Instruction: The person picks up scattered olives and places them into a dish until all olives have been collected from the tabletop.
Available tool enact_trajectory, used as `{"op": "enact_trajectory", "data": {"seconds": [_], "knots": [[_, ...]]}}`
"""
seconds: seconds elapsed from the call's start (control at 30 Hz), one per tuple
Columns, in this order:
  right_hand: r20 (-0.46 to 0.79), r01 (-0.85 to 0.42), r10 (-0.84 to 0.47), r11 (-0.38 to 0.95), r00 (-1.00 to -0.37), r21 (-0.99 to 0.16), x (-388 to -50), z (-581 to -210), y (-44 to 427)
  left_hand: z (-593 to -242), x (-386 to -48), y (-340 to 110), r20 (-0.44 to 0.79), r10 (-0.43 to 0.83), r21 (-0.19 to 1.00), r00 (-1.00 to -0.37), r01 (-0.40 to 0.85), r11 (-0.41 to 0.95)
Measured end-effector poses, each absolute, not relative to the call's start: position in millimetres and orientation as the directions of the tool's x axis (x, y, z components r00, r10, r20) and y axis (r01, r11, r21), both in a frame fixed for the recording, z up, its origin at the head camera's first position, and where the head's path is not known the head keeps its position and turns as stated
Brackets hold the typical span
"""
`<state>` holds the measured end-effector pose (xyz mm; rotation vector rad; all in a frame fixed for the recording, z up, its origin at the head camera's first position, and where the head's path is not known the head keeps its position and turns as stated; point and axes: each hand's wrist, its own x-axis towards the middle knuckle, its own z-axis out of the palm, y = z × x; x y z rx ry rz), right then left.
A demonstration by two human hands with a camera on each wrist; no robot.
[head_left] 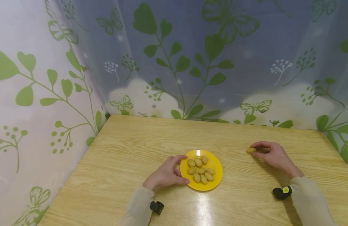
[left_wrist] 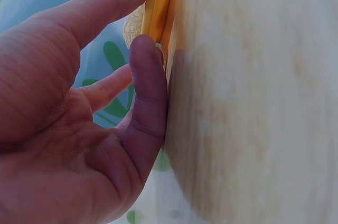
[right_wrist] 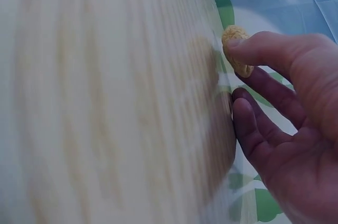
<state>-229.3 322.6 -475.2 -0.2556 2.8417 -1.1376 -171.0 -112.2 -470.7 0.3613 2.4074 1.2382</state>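
Note:
On the table a yellow plate (head_left: 191, 185) carries several tan, oval walnuts (head_left: 201, 170) with wrinkled shells. My left hand (head_left: 166, 172) holds the plate's left rim, thumb at the near side and forefinger at the far side. In the left wrist view, the plate (left_wrist: 158, 7) appears edge-on, with curled fingers of the left hand (left_wrist: 79, 123) against it. To the right of the plate, my right hand (head_left: 273, 156) pinches a single walnut (head_left: 250, 150) between thumb and fingers. The right wrist view shows this walnut (right_wrist: 235, 36) at the fingertips, partly covered by the thumb.
The wooden table (head_left: 151, 135) runs back to a patterned curtain (head_left: 185, 62) with green leaves and butterflies. Another patterned sheet (head_left: 44, 94) hangs along the left side. A black wrist camera (head_left: 157, 207) sits at the left cuff, another black camera (head_left: 281, 193) at the right.

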Motion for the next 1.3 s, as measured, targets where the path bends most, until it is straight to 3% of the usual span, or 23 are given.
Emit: {"op": "enact_trajectory", "data": {"seconds": [0.53,1.3], "knots": [[0.013,-0.11,-0.142,0.702,-0.99,-0.703,-225.1,-472.1,318.4,-468.6,-172.0,-111.2,-0.237,0.405,0.812,-0.883,0.049,0.582],[0.143,-0.252,-0.215,0.669,-0.966,-0.699,-199.6,-467.8,290.8,-469.4,-171.4,-111.1,-0.246,0.403,0.812,-0.882,0.039,0.582]]}}
